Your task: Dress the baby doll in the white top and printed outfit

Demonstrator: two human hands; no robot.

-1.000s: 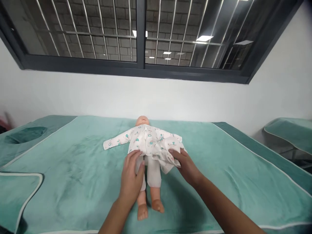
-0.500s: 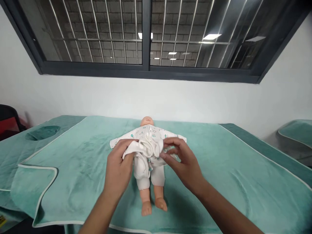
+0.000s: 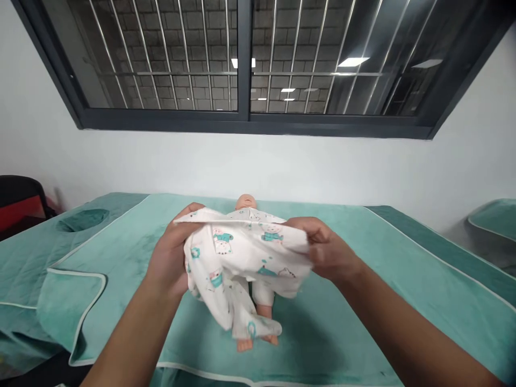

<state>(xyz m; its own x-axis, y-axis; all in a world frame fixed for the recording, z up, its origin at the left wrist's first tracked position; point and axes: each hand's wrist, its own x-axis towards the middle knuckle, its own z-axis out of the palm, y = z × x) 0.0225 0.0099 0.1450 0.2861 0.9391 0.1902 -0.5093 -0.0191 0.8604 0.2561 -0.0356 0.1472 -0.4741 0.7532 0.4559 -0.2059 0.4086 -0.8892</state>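
White baby pants with a teal and pink cartoon print are stretched between my two hands, above a baby doll. My left hand is closed on one end of the top edge, and my right hand pinches the other end. One pant leg hangs down in front of the doll's legs. The doll lies on its back, head toward the wall. Cloth hides most of its body; its head, part of a white leg covering and its bare feet show.
A teal plush cover with pale piping lies under the doll, on a padded bed with a face hole at left. Behind are a white wall and a barred window. A black and red chair stands far left.
The bunched white cloth has been spread open into printed pants with a leg hanging down. My hands have moved apart, and the pants now cover more of the doll.
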